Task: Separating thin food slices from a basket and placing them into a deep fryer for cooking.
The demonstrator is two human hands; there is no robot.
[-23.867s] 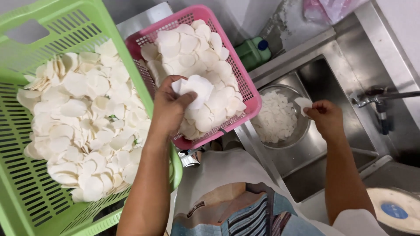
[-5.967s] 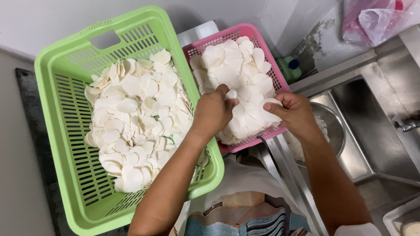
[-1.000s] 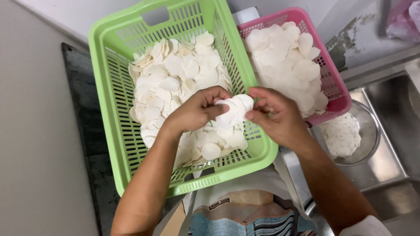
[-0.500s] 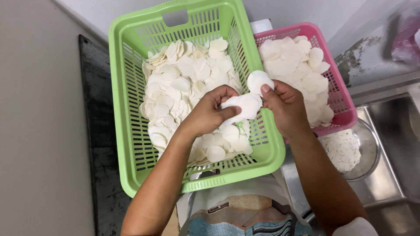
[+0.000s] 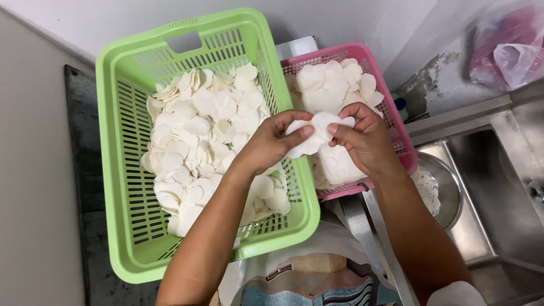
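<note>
Your left hand (image 5: 271, 144) and right hand (image 5: 365, 141) pinch a small stack of white round slices (image 5: 317, 131) between thumbs and fingertips, now held over the divide where the green basket (image 5: 119, 170) meets the pink basket (image 5: 391, 122). Half a second ago the stack hung over the green basket's right edge; it has drifted toward the pink one, still unseparated.

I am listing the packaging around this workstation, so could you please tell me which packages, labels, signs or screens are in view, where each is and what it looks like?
Plastic bags: top right corner, above the steel sink; crumpled, one translucent white, one pink behind it; blurred.
Bottle: behind the pink basket, at the wall; only a green body and blue cap show.
No signs or screens are in view.
</note>
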